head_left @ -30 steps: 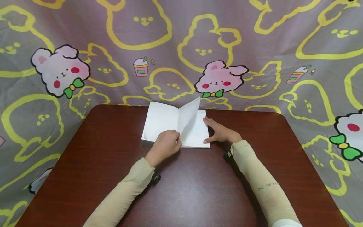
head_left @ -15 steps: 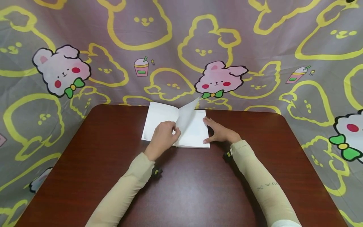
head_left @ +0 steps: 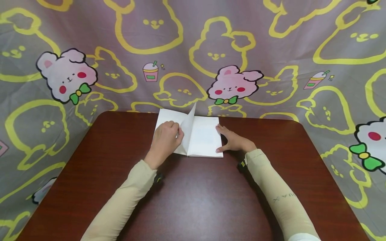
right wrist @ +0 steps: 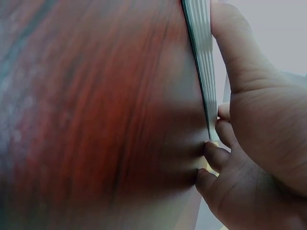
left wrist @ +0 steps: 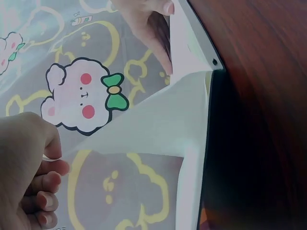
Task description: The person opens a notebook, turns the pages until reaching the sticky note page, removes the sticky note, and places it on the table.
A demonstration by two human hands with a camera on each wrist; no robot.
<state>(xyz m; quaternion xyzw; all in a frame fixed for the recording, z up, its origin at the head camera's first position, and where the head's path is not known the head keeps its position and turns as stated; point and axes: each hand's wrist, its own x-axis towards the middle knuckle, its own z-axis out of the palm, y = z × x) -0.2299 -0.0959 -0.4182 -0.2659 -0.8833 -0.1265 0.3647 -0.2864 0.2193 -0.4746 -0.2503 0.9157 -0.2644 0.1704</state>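
Observation:
An open book (head_left: 205, 135) with white pages lies near the far edge of the table. Between thumb and forefinger my left hand (head_left: 165, 139) pinches a raised page (head_left: 188, 129), which stands up from the spine and leans left. The left wrist view shows that page (left wrist: 153, 124) stretched from the left hand (left wrist: 29, 172) to the binding. My right hand (head_left: 235, 139) rests with thumb and fingers spread on the book's right edge. In the right wrist view, the right hand's thumb (right wrist: 240, 52) lies against the page block (right wrist: 199, 43). The left hand covers part of the left page.
The dark red-brown wooden table (head_left: 196, 201) extends toward me and to both sides of the book. A grey curtain (head_left: 181, 40) with yellow outlines and cartoon rabbits hangs right behind the table and along its sides.
My left hand has moved left and a little away from me, taking the page from right of the spine over toward the left. The right hand has stayed in place.

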